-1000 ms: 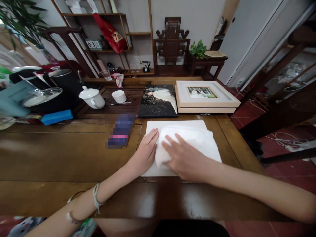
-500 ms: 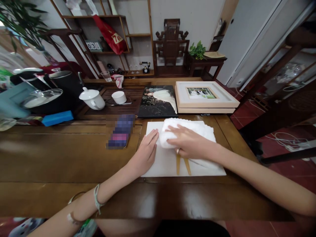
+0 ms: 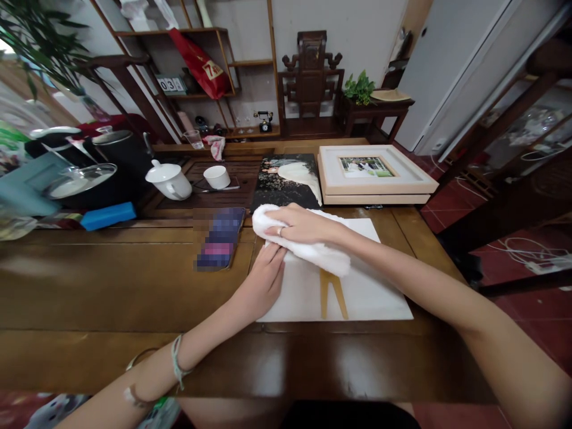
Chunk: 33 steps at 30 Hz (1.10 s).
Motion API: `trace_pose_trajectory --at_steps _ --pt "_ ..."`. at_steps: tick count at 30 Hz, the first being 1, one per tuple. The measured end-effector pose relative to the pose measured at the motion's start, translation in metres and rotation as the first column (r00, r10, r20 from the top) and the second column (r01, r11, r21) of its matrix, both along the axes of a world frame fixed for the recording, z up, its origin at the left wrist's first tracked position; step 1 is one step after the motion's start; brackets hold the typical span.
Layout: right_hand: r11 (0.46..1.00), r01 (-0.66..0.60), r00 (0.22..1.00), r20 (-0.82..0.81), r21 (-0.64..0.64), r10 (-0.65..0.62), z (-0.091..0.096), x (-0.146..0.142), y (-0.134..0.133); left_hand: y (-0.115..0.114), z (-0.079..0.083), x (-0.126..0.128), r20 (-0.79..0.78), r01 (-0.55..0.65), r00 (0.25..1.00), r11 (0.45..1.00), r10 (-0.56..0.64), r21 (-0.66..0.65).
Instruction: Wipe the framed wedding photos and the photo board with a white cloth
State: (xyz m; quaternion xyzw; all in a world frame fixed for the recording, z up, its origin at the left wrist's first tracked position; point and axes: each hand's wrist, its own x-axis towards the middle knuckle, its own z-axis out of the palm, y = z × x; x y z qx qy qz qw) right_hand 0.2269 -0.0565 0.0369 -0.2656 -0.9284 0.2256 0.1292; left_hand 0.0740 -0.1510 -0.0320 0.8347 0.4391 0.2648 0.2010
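A white flat board [image 3: 375,298] lies on the wooden table before me, with two tan strips [image 3: 331,295] spreading in an upside-down V on its surface. Along its left edge rests my left hand [image 3: 263,285], fingers stretched out and lying flat. My right hand [image 3: 297,225], wearing a ring, grips a white towel [image 3: 328,257] pressed on the board's upper left corner. The towel touches or overlaps the left fingertips and covers the top of the tan strips.
Behind the board are a dark photo panel [image 3: 286,182] and stacked pale wooden frames [image 3: 378,173]. A phone [image 3: 218,238] lies to the left. Farther left stand a lidded white cup [image 3: 168,179], a small white cup [image 3: 217,177], a blue block [image 3: 108,215] and a dark pan [image 3: 84,185].
My right hand has slid the towel leftward and away from me to the board's upper left corner, showing more of the tan strips. My left hand stays in place.
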Motion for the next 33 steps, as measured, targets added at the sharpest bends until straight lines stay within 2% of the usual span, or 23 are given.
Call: trace_pose_trajectory --at_steps 2,5,10,13,16,20,24,27,29,33 --pt "1.0 0.003 0.999 0.049 0.023 -0.004 0.002 0.002 0.001 0.0 -0.001 0.0 0.004 -0.005 1.0 1.0 0.005 0.001" --pt "0.998 0.032 0.994 0.104 0.05 -0.037 0.004 0.021 0.0 -0.001 -0.005 -0.001 -0.006 -0.027 1.0 0.999 0.027 -0.02" --pt "0.989 0.145 0.974 0.17 0.031 -0.148 0.003 0.081 -0.01 -0.003 -0.01 -0.004 -0.052 -0.038 0.998 0.999 0.037 -0.028" --pt "0.976 0.188 0.956 0.207 0.106 -0.207 0.0 0.116 -0.022 -0.004 -0.009 -0.005 -0.06 -0.041 0.997 0.999 0.039 -0.02" --pt "0.958 0.233 0.934 0.234 0.17 -0.269 -0.004 0.137 -0.031 -0.004 -0.009 -0.004 -0.061 -0.038 0.997 0.999 0.037 -0.016" --pt "0.959 0.211 0.952 0.182 0.188 -0.245 -0.009 0.127 -0.033 -0.003 -0.01 -0.005 -0.06 -0.035 0.998 0.999 0.035 -0.006" --pt "0.968 0.148 0.983 0.081 0.203 -0.167 -0.015 0.087 -0.026 -0.003 -0.011 -0.005 -0.056 -0.025 0.998 1.0 0.026 0.008" --pt "0.957 0.08 0.988 0.103 0.278 -0.112 -0.02 0.065 -0.027 -0.002 -0.011 -0.005 -0.06 -0.034 0.998 0.999 0.033 -0.004" --pt "0.949 0.042 0.984 0.15 0.313 -0.093 -0.023 0.062 -0.031 -0.002 -0.011 -0.005 -0.06 -0.037 0.998 0.999 0.036 -0.011" --pt "0.943 0.025 0.978 0.189 0.332 -0.092 -0.028 0.075 -0.037 -0.002 -0.012 -0.005 -0.043 -0.033 0.999 0.999 0.033 -0.001"
